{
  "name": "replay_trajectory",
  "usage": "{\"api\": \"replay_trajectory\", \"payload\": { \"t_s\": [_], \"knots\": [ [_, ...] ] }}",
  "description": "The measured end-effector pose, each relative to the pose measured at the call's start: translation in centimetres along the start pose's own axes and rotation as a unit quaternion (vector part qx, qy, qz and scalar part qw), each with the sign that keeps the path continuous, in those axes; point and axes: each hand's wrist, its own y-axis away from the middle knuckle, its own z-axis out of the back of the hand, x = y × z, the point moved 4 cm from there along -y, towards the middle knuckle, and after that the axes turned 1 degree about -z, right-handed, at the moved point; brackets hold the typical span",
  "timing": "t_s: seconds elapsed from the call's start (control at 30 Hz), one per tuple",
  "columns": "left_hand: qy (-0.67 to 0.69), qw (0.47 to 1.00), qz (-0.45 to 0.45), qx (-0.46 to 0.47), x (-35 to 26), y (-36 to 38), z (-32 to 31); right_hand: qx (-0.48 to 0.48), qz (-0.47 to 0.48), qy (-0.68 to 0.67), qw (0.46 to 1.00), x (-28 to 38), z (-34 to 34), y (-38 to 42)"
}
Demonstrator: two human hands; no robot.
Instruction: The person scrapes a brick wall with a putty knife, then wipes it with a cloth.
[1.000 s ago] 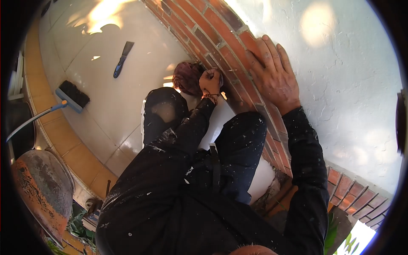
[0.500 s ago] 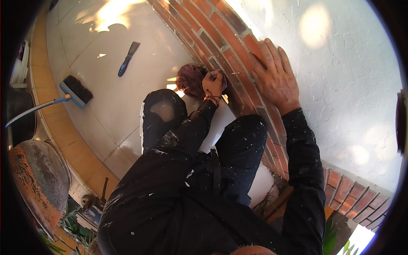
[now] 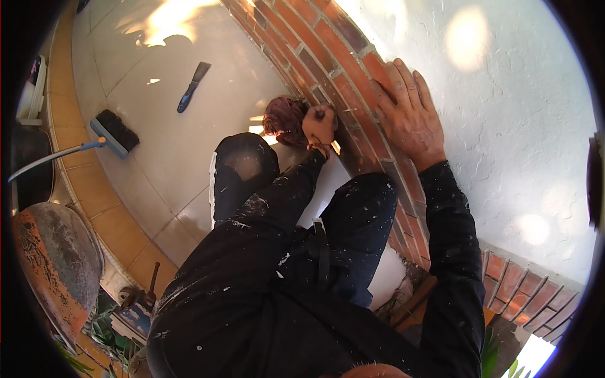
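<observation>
My left hand is closed on a dark maroon cloth, bunched at the foot of the brick border. Its knuckles are close to the bricks, and a beaded bracelet partly shows at the wrist. Part of the cloth under the fingers is hidden. Flat against the wall lies my right hand, fingers stretched out and slightly apart, across the upper edge of the bricks and the white plaster. It holds nothing.
A scraper with a dark handle lies on the pale tiled floor. Farther left rests a blue broom head with dark bristles. An orange-and-grey worn vessel stands beyond the yellow tile edging. My knees are bent near the wall.
My left hand has turned at the wrist, its back now showing more and the bracelet less. It stays at the cloth by the bricks. My right hand keeps its place on the wall.
</observation>
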Motion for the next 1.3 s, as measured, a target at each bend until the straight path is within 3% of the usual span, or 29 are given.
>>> {"api": "replay_trajectory", "payload": {
  "t_s": [0.07, 0.13, 0.17, 0.27, 0.43, 0.5, 0.53, 0.6, 0.7, 0.8, 0.9, 1.0, 1.03, 1.07, 1.13, 1.17, 1.3],
  "knots": [
    [0.055, 0.998, 0.019, -0.004, -1.4, -0.8, -0.8, 0.022, -0.007, 0.011, 1.0, -0.1, 0.1, 0.0],
    [-0.024, 0.999, -0.036, -0.003, -0.5, -0.3, -0.1, 0.026, -0.007, 0.01, 1.0, 0.2, 0.1, 0.5],
    [-0.059, 0.998, -0.016, -0.013, 1.4, 0.9, 0.0, 0.017, -0.007, 0.015, 1.0, -0.1, 0.1, 0.0],
    [-0.036, 0.997, 0.048, 0.042, -1.9, 3.5, -0.7, 0.019, -0.009, 0.0, 1.0, -0.1, 0.1, 0.1],
    [0.057, 0.998, 0.029, -0.012, 1.7, -3.4, 0.1, 0.035, -0.011, 0.017, 0.999, -0.3, 0.3, -0.1],
    [0.158, 0.983, -0.015, 0.089, 1.7, -2.8, 0.3, 0.029, -0.003, 0.018, 0.999, 0.2, 0.5, -0.1],
    [0.161, 0.982, -0.028, 0.091, 1.5, -2.1, -0.4, 0.029, -0.008, 0.018, 0.999, 0.0, 0.4, -0.3],
    [-0.045, 0.998, -0.02, 0.047, 1.5, 4.1, -0.6, 0.036, -0.011, 0.01, 0.999, 0.2, 0.3, 0.1],
    [0.011, 1.0, -0.019, 0.008, -0.5, 3.7, -0.8, 0.034, -0.014, 0.006, 0.999, -0.1, 0.0, 0.1],
    [0.087, 0.996, 0.008, 0.003, 0.4, -3.4, -0.3, 0.032, -0.014, 0.006, 0.999, -0.2, 0.1, -0.1],
    [-0.037, 0.998, -0.044, -0.013, -0.3, -2.1, -0.1, 0.027, -0.008, 0.004, 1.0, -0.1, 0.3, -0.2],
    [0.022, 0.999, -0.032, 0.02, 3.1, 1.5, 0.0, 0.028, -0.012, 0.005, 1.0, -0.1, 0.2, 0.1],
    [-0.006, 0.999, 0.013, 0.033, -0.9, 3.1, -0.5, 0.018, -0.009, 0.003, 1.0, -0.1, 0.0, 0.1],
    [-0.005, 0.999, 0.011, 0.03, -0.8, 2.3, -0.4, 0.01, -0.005, 0.0, 1.0, -0.1, -0.1, 0.0],
    [0.025, 1.0, -0.012, 0.004, 1.5, -0.7, -0.1, 0.005, -0.005, -0.005, 1.0, -0.1, 0.0, -0.2],
    [0.006, 0.997, -0.081, -0.013, 2.5, -3.2, 0.2, 0.003, -0.005, -0.011, 1.0, -0.1, 0.1, 0.0],
    [0.087, 0.996, -0.012, 0.003, 0.3, -3.5, -0.3, 0.004, -0.006, -0.009, 1.0, -0.1, 0.1, -0.4]
  ]
}}
